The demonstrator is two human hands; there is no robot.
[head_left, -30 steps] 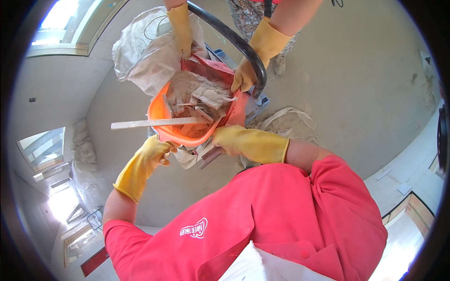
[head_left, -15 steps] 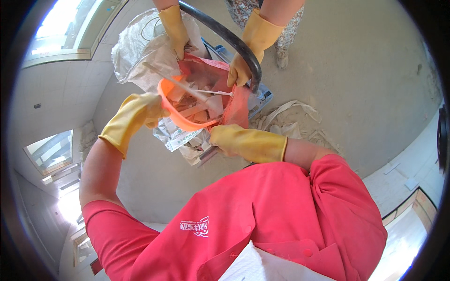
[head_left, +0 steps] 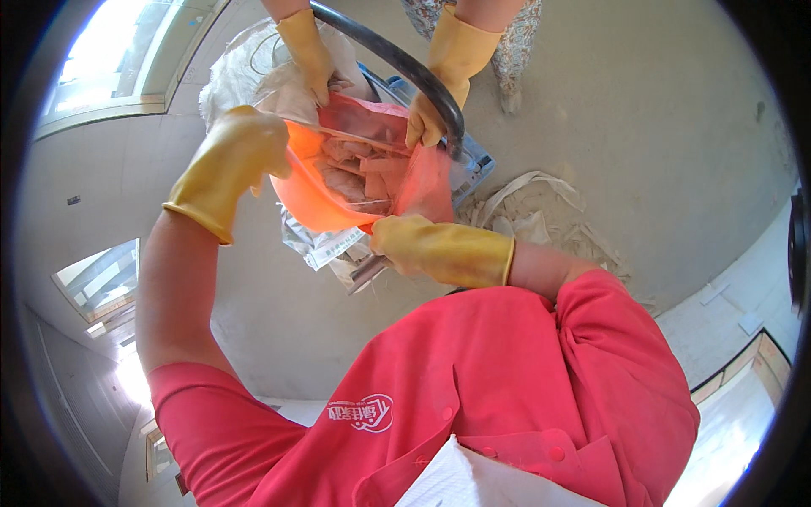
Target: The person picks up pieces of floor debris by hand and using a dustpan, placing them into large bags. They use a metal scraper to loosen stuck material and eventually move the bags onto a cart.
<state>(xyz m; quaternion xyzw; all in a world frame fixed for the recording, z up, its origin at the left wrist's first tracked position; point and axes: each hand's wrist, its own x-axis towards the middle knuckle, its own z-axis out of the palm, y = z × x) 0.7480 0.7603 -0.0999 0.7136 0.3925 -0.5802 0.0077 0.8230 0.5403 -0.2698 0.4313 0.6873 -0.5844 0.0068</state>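
Note:
My left hand [head_left: 249, 148], in a yellow rubber glove, is closed on the raised left rim of an orange basin [head_left: 308, 190]. The basin tilts right, toward the mouth of a red woven bag [head_left: 431, 182]. Broken, dusty rubble [head_left: 367, 173] lies in the basin and at the bag's mouth. My right hand [head_left: 405, 245], gloved alike, is closed at the bag's near edge beside the basin's lower rim; its fingertips are partly hidden. Across from me, a co-worker's gloved left hand [head_left: 427, 118] and right hand [head_left: 312, 72] hold the bag's far edge.
A black curved hose [head_left: 397, 55] arches over the bag. Behind is a whitish sack [head_left: 241, 72]. A blue-grey machine part [head_left: 477, 165] stands right of the bag, with a heap of dusty debris [head_left: 541, 224] on the grey floor [head_left: 625, 110] farther right.
My left hand has risen, tipping the orange basin further toward the red bag. Rubble has slid rightward, and the pale stick seen across the basin has dropped. My right hand stays nearly in place.

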